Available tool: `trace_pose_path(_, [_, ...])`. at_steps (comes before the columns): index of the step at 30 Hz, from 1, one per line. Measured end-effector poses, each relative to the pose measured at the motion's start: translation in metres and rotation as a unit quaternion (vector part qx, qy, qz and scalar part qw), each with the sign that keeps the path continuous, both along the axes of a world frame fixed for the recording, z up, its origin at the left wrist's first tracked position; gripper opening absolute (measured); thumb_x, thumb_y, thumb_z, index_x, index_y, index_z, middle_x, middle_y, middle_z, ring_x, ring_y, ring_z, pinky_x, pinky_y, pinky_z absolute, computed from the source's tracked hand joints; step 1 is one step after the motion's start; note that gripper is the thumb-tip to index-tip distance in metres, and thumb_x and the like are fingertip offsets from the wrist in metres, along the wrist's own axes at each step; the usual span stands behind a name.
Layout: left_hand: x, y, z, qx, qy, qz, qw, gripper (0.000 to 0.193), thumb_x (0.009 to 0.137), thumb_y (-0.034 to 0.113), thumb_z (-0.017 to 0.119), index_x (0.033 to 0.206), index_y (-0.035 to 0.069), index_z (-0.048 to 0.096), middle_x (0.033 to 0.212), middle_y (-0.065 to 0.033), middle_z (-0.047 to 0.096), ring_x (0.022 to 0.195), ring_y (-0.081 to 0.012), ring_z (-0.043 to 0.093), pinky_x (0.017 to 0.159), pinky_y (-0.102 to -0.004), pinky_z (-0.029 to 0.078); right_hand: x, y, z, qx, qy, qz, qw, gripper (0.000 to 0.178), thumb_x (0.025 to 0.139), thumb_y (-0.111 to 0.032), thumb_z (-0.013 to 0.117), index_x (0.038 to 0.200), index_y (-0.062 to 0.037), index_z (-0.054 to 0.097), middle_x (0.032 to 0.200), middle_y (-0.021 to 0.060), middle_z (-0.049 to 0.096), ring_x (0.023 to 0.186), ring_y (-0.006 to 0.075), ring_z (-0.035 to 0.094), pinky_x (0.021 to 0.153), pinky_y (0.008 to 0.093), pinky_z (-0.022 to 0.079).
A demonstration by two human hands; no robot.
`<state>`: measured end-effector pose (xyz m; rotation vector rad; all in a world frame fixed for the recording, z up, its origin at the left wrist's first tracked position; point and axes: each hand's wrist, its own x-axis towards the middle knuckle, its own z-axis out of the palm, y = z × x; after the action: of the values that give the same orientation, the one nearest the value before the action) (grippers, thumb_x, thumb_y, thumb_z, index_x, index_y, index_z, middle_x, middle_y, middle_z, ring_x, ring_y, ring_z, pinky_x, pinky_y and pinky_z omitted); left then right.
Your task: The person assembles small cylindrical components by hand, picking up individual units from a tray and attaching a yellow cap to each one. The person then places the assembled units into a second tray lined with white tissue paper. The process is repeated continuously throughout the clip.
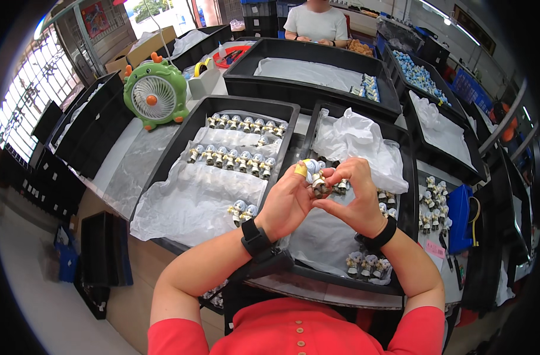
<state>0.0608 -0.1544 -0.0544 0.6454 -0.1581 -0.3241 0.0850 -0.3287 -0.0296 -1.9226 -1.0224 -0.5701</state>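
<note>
Between my two hands is a small figurine (318, 181) with pale blue-grey hair and a white and dark body, held over the right-hand tray. My left hand (285, 204) grips it from the left, with a yellow wrap on one finger. Thumb and fingers of my right hand (357, 198) close on its right side. Similar figurines (367, 265) stand in the right-hand black tray (407, 236), some partly hidden behind my right hand and wrist. In the left-hand black tray (163, 177), rows of figurines (231, 158) stand on white paper, with a pair (241, 210) near my left wrist.
A green fan (156, 94) stands at the left. Behind the trays lies a larger black tray (276, 80) with a few blue figurines (369, 87). More figurines (434, 204) stand at the right by a blue bin (459, 216). Across the table sits a person (317, 26).
</note>
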Motion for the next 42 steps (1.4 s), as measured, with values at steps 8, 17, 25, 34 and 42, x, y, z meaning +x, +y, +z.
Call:
trace_pose_path(8, [-0.002,0.002,0.012,-0.052,-0.014,-0.037,0.998,0.032,0.101,0.027,0.033,0.123,0.008,0.045,0.126,-0.0142,0.053,0.105,-0.0224,0.057,0.082,-0.0355,0.049,-0.01,0.005,0.001,-0.02,-0.128,-0.044,0.991,0.034,0.058,-0.01,0.082,0.08,-0.0143,0.056,0.084,-0.0015,0.06,0.088,0.0215,0.056,0.084,0.039,0.036])
trace_pose_path(17, [-0.001,0.004,0.013,-0.09,-0.008,-0.056,0.994,0.043,0.101,0.03,0.034,0.136,0.005,0.039,0.129,-0.0142,0.052,0.112,-0.0255,0.054,0.094,-0.039,0.044,-0.011,0.008,0.001,-0.01,-0.135,-0.025,0.99,0.032,0.059,-0.007,0.081,0.08,-0.0139,0.057,0.086,-0.0007,0.058,0.092,0.0217,0.057,0.083,0.0399,0.036])
trace_pose_path(25, [-0.001,0.007,0.018,-0.019,-0.066,-0.021,0.997,0.046,0.101,0.031,0.035,0.143,0.012,0.03,0.138,-0.014,0.044,0.114,-0.0265,0.054,0.095,-0.0401,0.043,-0.011,0.005,0.002,0.003,-0.098,-0.081,0.992,0.041,0.062,-0.006,0.077,0.097,-0.0104,0.055,0.089,0.0033,0.058,0.092,0.0239,0.056,0.085,0.0397,0.038])
trace_pose_path(34, [-0.004,0.0,0.032,0.205,-0.102,0.102,0.968,0.057,0.091,0.008,0.056,0.142,0.012,0.032,0.125,-0.0036,0.052,0.104,-0.0104,0.054,0.089,-0.027,0.044,-0.012,-0.001,0.0,0.178,0.342,0.039,0.922,0.046,0.083,-0.009,0.064,0.125,-0.003,0.046,0.098,0.0074,0.065,0.094,0.0146,0.06,0.084,0.0317,0.045])
trace_pose_path(42, [-0.007,0.003,0.039,0.285,-0.14,0.11,0.942,0.056,0.086,0.002,0.06,0.136,0.009,0.036,0.118,-0.0076,0.055,0.103,-0.0122,0.056,0.087,-0.0268,0.046,-0.007,0.001,-0.004,0.269,0.45,0.172,0.834,0.043,0.089,-0.006,0.053,0.13,-0.004,0.041,0.101,0.0081,0.064,0.095,0.0093,0.057,0.085,0.0251,0.042])
